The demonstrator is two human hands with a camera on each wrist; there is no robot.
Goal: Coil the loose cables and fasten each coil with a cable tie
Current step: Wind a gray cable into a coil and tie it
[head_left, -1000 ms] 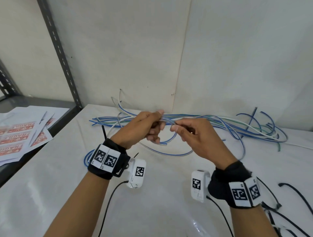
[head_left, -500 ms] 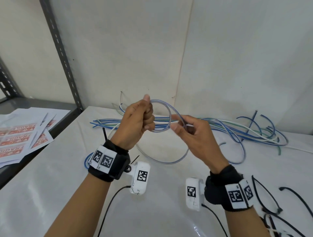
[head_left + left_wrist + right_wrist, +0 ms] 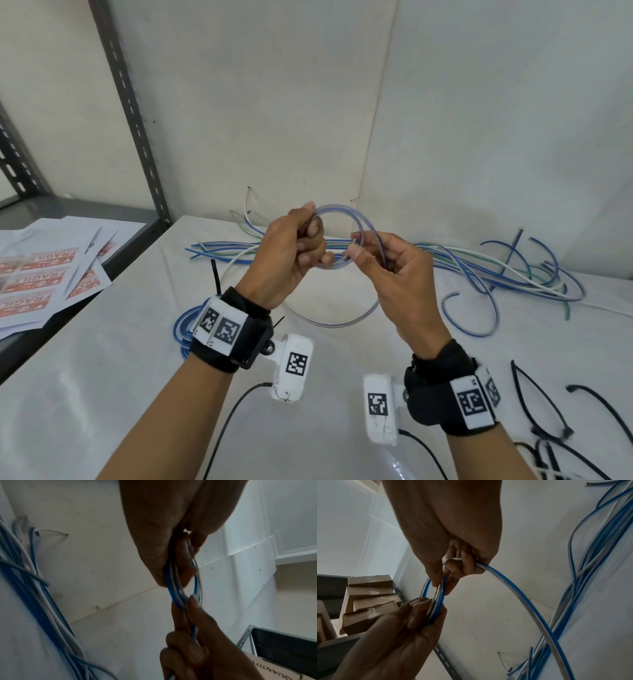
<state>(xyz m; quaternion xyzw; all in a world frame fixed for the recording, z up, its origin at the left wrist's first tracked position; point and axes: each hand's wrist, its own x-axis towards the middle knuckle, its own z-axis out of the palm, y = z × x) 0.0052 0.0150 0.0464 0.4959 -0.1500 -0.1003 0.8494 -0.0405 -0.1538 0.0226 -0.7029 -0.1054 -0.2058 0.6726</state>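
Note:
A clear cable with a blue stripe (image 3: 342, 210) is wound into a small coil (image 3: 436, 601) held above the white table (image 3: 120, 377). My left hand (image 3: 294, 250) grips the coil's left side in a fist (image 3: 176, 574). Pinching the coil's right side between thumb and fingers is my right hand (image 3: 380, 260), seen close up (image 3: 447, 580). The cable's loose tail (image 3: 335, 323) hangs in an arc down to the table (image 3: 522, 599). A pile of loose blue and white cables (image 3: 479, 274) lies behind the hands.
A coiled blue cable (image 3: 183, 325) with a black tie (image 3: 215, 281) lies under my left wrist. Black cable ties (image 3: 534, 394) lie at the right. FRAGILE label sheets (image 3: 44, 284) sit on a grey shelf at the left beside a metal upright (image 3: 137, 120). Cardboard boxes (image 3: 368, 601) are stacked beyond.
Both hands have risen from the table. The cable, first held nearly flat between them, is now wound into a small round coil, with the right hand closer to the left.

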